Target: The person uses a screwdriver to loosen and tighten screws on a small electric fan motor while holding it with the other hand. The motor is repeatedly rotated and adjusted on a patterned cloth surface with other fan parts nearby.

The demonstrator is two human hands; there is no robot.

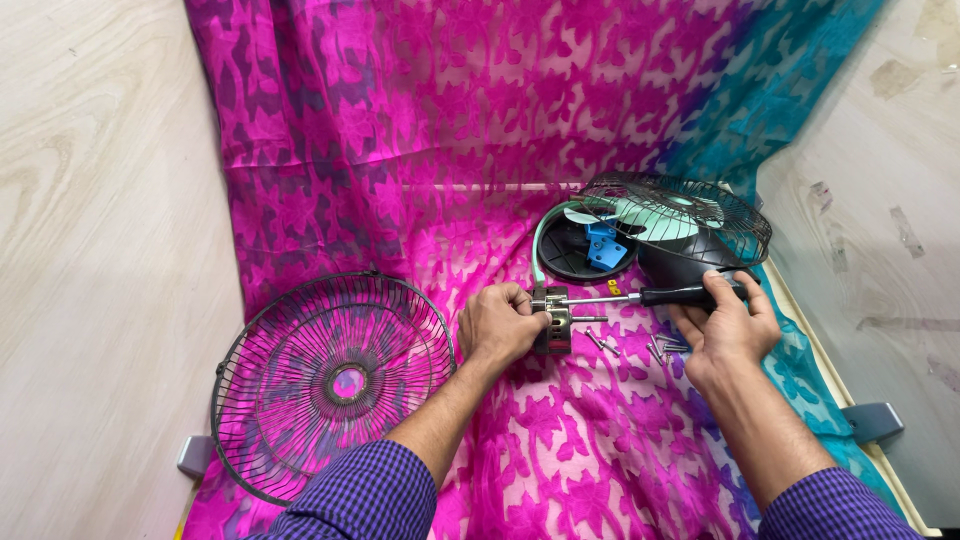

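Small grey metal bracket part (553, 318) half hidden under closed left hand (497, 325), detail unclear. Black-handled screwdriver (640, 296) gripped in right hand (728, 325), long axis level, tip leftward into bracket. Loose silver screws (652, 347) just right of bracket. Detached black wire fan guard (325, 380) left of bracket; fan body (655, 232) beyond, partly caged.

Wire grille (330, 385) lies left of fan body (650, 235), screws (640, 345) between.

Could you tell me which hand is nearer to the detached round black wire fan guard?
Left. The left hand is just right of the detached round black wire fan guard; the right hand is farther right, gripping a screwdriver.
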